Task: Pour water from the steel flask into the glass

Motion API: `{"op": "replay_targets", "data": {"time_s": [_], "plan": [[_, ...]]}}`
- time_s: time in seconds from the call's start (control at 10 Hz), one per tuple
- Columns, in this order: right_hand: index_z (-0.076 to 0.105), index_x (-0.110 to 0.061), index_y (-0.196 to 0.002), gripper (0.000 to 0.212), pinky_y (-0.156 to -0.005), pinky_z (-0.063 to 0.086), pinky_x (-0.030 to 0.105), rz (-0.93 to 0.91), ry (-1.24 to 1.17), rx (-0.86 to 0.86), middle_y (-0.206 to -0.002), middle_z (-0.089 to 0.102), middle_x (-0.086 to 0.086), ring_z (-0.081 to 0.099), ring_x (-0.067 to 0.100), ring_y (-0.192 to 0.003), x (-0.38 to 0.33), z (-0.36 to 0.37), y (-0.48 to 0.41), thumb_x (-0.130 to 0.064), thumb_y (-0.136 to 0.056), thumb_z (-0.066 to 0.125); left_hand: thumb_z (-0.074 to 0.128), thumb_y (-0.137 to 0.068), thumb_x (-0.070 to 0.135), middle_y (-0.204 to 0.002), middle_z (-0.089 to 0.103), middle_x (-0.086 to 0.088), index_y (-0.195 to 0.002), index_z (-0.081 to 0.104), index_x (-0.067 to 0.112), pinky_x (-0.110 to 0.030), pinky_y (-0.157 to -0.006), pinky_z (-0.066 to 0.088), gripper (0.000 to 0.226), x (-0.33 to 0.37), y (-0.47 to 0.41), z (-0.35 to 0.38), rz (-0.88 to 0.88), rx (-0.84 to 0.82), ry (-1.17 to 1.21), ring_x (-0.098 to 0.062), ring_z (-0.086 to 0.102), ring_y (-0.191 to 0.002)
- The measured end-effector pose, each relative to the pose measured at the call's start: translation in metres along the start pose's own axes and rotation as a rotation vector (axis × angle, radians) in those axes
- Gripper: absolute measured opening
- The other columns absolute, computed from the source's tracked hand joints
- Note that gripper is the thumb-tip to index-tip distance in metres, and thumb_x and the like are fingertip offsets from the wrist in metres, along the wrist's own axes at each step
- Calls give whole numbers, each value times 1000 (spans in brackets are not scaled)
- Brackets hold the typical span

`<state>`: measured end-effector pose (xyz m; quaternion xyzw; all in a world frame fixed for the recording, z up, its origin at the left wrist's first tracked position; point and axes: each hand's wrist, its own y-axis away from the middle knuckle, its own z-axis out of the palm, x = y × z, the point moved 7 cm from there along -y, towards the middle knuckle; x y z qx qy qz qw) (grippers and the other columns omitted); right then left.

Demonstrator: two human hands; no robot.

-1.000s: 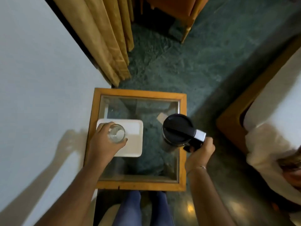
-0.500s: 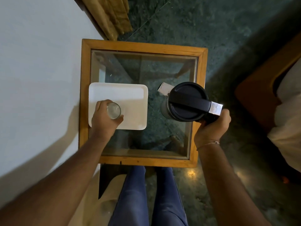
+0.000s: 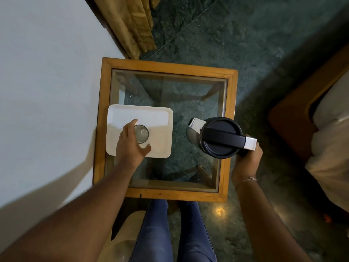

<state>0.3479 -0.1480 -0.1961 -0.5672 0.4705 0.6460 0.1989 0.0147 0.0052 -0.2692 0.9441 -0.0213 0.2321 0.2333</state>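
Note:
A small clear glass (image 3: 142, 133) stands upright on a white tray (image 3: 160, 118) on the left half of a glass-topped table (image 3: 170, 66). My left hand (image 3: 130, 146) curls around the glass from the near left, with the index finger and thumb on either side of it. The steel flask (image 3: 190, 134), seen from above with its black lid (image 3: 219, 138) closed, stays upright over the table's right side. My right hand (image 3: 247, 157) grips the flask's black handle from the near right. Whether the flask rests on the table or hangs just above it I cannot tell.
The table's wooden frame sits against a white wall (image 3: 47, 82) on the left. A curtain (image 3: 132, 25) hangs at the far left corner. A wooden-framed seat with white cloth (image 3: 330, 138) stands to the right. My legs in blue jeans (image 3: 170, 233) are below the table's near edge.
The view has tilted down and moved over the table. My left hand's fingers have loosened a little around the glass. The flask stays upright in my right hand at the table's right side.

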Motion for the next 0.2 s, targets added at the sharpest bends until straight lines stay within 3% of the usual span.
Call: {"op": "replay_targets", "data": {"time_s": [0.1,0.2], "plan": [[65,-4,-99,29,-81,47,42,-17,167,37,-96,63,7,58,21,-89,-32,-17,20,-8,-103,37,100,-76,35,-173,43,-17,-167,34,21,-65,-125,47,114,22,29,-37,45,61,-119,-42,47,-156],[64,-13,-116,29,-91,50,42,-67,253,44,-118,63,5,61,9,-107,-73,-22,44,-22,-105,40,97,-76,35,-173,44,-18,-165,39,18,-65,-128,41,107,50,51,-75,181,160,-176,-44,46,-157]]}}
